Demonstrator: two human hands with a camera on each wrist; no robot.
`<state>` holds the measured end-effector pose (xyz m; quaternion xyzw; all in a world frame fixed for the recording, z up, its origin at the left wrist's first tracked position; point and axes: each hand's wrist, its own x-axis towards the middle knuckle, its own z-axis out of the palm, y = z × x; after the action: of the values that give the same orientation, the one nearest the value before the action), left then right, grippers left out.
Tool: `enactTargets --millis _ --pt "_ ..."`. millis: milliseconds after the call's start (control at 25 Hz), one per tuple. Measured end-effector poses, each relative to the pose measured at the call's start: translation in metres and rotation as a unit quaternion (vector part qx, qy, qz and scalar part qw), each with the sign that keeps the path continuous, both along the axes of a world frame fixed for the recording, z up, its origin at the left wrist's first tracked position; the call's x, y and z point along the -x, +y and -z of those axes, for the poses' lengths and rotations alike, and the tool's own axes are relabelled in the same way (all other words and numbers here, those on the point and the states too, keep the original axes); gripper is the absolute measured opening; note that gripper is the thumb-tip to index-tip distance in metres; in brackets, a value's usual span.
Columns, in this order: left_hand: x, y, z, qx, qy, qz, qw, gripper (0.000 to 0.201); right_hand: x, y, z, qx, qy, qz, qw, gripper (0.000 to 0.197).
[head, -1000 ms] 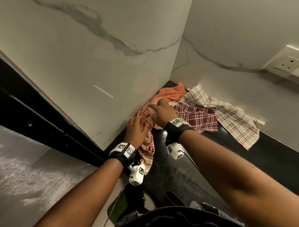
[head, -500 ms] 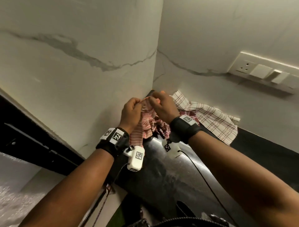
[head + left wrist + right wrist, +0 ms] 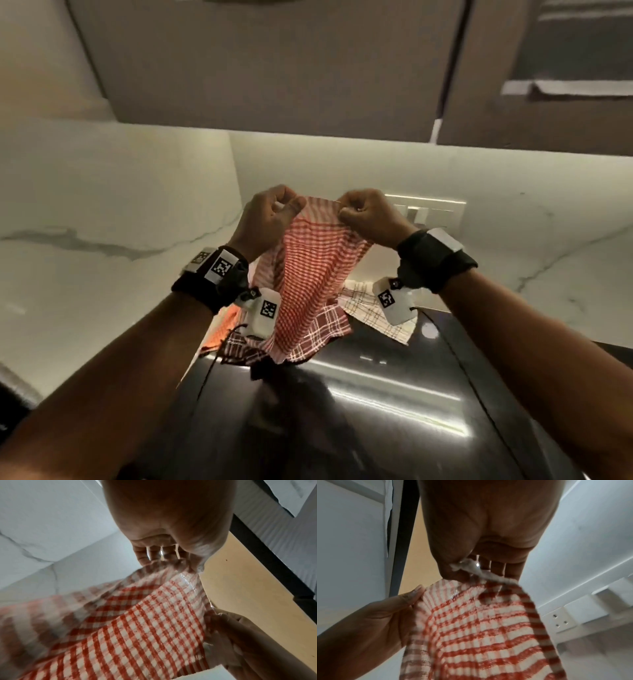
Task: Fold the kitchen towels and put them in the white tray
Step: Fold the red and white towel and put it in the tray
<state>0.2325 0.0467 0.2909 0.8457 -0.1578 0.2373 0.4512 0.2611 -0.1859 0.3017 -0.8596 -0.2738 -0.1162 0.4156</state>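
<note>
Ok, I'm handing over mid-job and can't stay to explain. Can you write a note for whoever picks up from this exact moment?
Left hand: pinches one top corner of the red checked towel.
Right hand: pinches the other top corner; the towel hangs between both hands above the dark counter.
Still heaped at the back of the counter: an orange towel, a dark red plaid towel and a cream plaid towel.
Done: one towel picked up and held spread by its top edge. No folded towel is in view.
Left: fold this towel, then the other three, and put them in the white tray, which no view shows.
</note>
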Motion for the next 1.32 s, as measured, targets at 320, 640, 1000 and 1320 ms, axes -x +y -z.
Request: enactTargets --millis 320,640,1000,1320 --pt "-0.015 -0.07 -0.016 0.042 0.055 0.142 0.987 0.034 0.017 -0.115 -0.03 -0.108 -0.025 0.123 0.986 0.024" --pt "-0.041 -0.058 0.014 -0.022 0.109 0.179 0.978 0.049 0.034 -0.211 -0.026 -0.2 -0.003 0.265 0.943 0.024" --pt "-0.069 -0.022 0.042 -0.01 0.097 0.089 0.991 0.03 0.06 -0.277 -0.011 -0.169 0.028 0.363 0.916 0.017" --pt "-0.079 -0.039 0.03 0.143 0.157 0.008 0.977 0.016 0.054 -0.291 -0.005 -0.14 0.089 0.426 0.889 0.026"
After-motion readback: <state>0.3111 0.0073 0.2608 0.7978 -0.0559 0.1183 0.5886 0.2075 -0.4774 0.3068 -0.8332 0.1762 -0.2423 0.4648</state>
